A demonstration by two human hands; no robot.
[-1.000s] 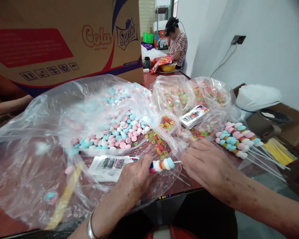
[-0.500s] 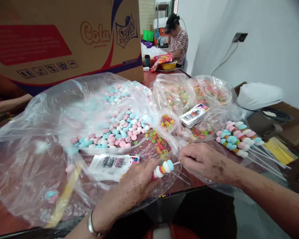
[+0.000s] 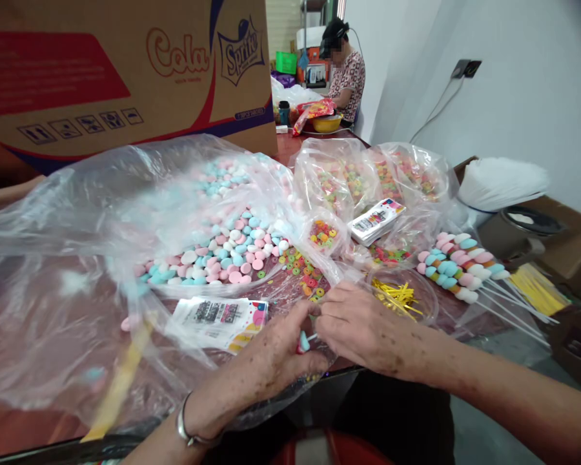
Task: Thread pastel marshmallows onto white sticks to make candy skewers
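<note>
My left hand is closed around a candy skewer; only a blue and white bit shows between thumb and fingers. A short length of white stick runs from it to my right hand, whose fingers pinch that end. The two hands touch or nearly touch at the fingertips. Left of them lies a stack of printed labels. Behind are loose pink, blue and white marshmallow candies in a clear plastic bag, and small coloured candy rings.
Gold twist ties lie in a round clear dish by my right wrist. Finished candy skewers are piled at right, near yellow strips. A large carton stands behind; a person sits at the far end.
My right hand has moved left along the stick, up to my left hand. The skewer's candies are now mostly covered by my fingers, and the dish of gold ties has come into view.
</note>
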